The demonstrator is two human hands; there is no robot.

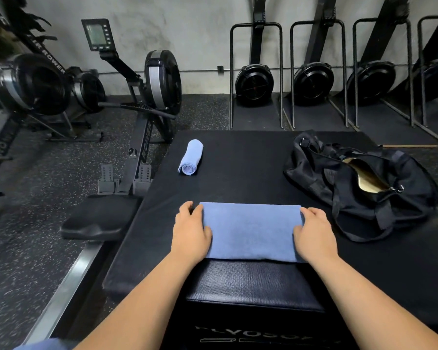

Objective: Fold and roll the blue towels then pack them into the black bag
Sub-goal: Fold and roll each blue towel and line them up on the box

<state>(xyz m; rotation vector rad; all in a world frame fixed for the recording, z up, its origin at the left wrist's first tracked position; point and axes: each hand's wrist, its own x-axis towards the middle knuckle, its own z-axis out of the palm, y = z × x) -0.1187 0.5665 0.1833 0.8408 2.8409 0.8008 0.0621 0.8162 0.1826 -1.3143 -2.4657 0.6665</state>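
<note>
A folded blue towel (250, 231) lies flat on the black padded platform (238, 157) just in front of me. My left hand (191, 232) rests on its left edge, fingers stretched forward, thumb on the cloth. My right hand (314, 233) lies the same way on its right edge. A rolled blue towel (190, 157) sits farther back on the left of the platform. The black bag (364, 188) lies at the right with its zip open, showing a tan lining.
A black plyo box (250, 286) stands under the towel's near edge. A rowing machine (142, 102) with its seat (96, 218) stands to the left on the speckled floor. More rowers stand upright along the back wall (314, 79).
</note>
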